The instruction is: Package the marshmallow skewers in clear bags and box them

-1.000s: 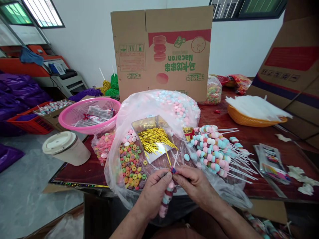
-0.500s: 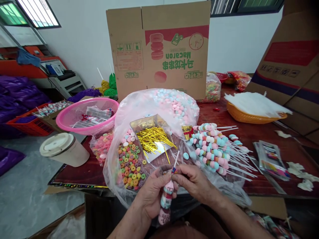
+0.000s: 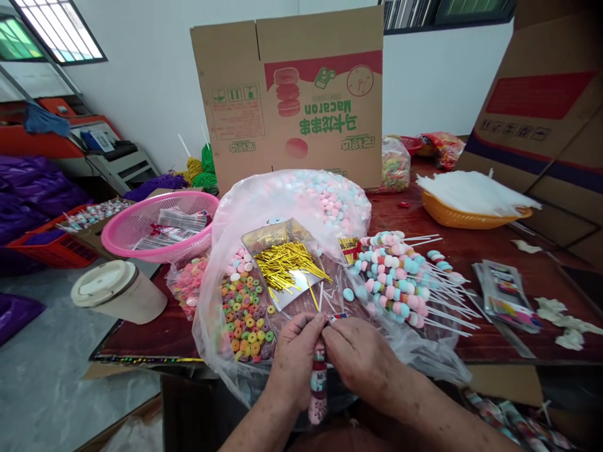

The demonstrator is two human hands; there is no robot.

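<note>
Both my hands meet at the near edge of the table. My left hand is closed around a bagged candy skewer that hangs down between my hands, its white stick poking up. My right hand pinches the neck of the skewer's bag, where a bit of red and blue shows. Just beyond my fingers lies a pile of gold twist ties on a clear wrapper. Right of it lies a heap of pink, blue and white candy skewers.
A big clear bag holds pastel candies and coloured ring candies. A pink basket and a lidded cup are at the left. An orange basket of white sheets and printed bags are at the right. A Macaron carton stands behind.
My hands have closed in tighter over the skewer's top and it now hangs more upright. The view shifted slightly to the right.
</note>
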